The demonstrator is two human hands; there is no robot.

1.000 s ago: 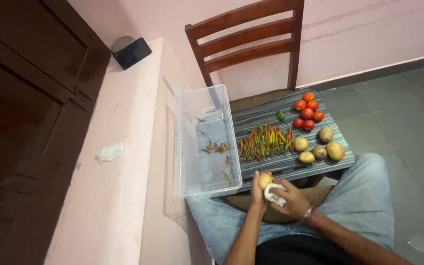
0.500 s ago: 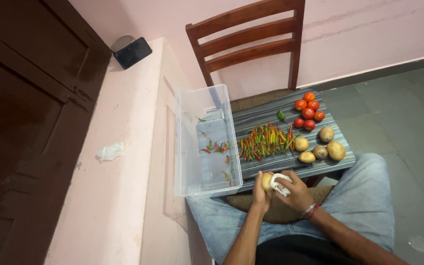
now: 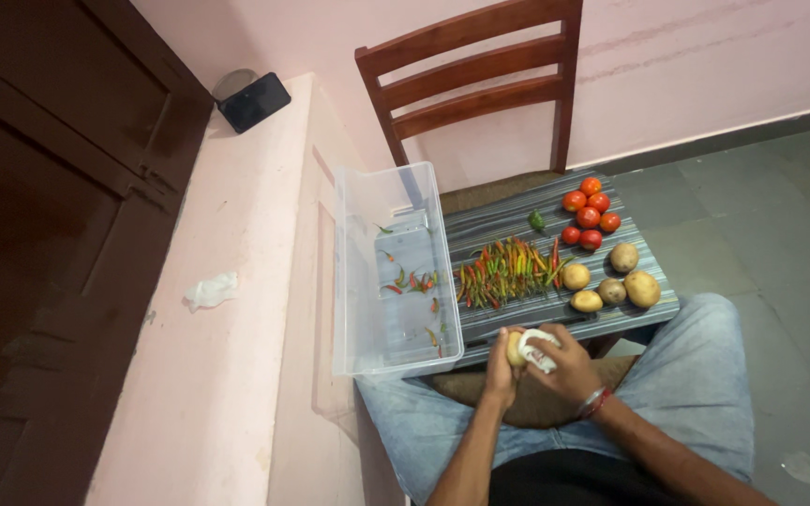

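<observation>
Left hand [image 3: 500, 368] clamped on a potato [image 3: 516, 348], held over the lap at the near edge of the striped board [image 3: 517, 319]. Right hand [image 3: 569, 367] presses a white cloth [image 3: 538, 349] against it; fingers curled, cloth mostly hidden. Potato partly covered. Beyond: chillies [image 3: 508, 270], clear bin [image 3: 391, 272], four more potatoes [image 3: 611, 279], tomatoes [image 3: 589, 212].
</observation>
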